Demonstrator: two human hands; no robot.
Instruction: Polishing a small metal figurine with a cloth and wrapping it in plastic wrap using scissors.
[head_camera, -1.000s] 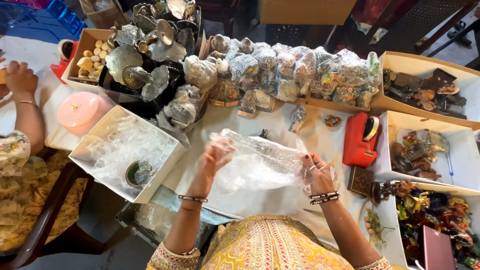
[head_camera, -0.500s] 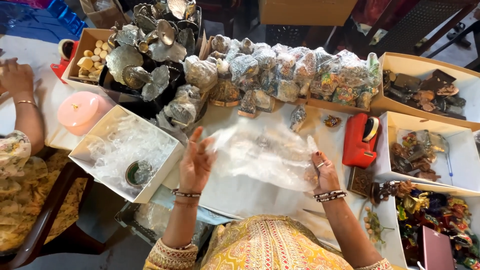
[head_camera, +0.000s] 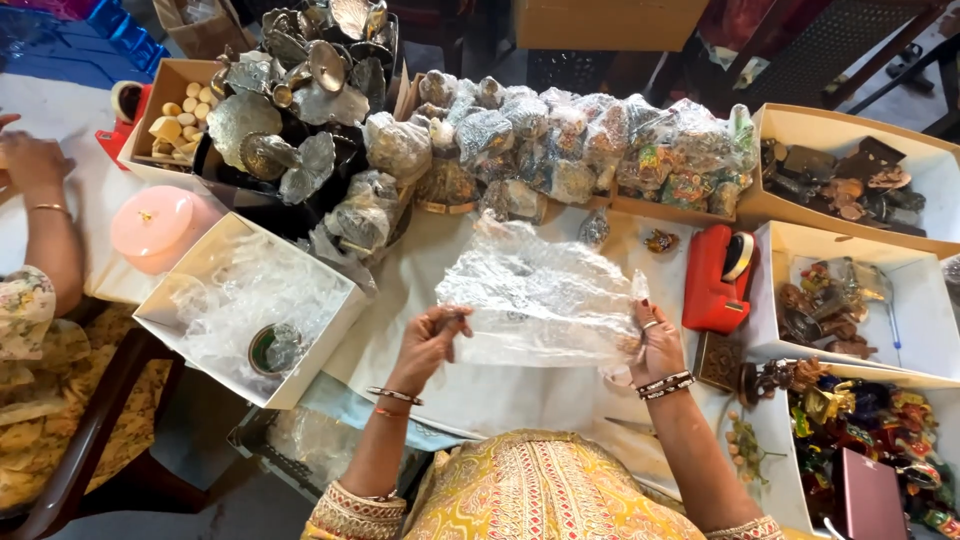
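While spread above the white-covered table, a sheet of clear bubble wrap is held at both side edges. Left hand: fingers pinched shut on the sheet's left edge. Right hand: fingers curled around the right edge. Just right of it: red tape dispenser. To the left: white box of clear wrapping. Behind: row of plastic-wrapped figurines and silver metal pieces. Far left: another person's hand, beside a pink round container.

Red tape dispenser, pink lidded box
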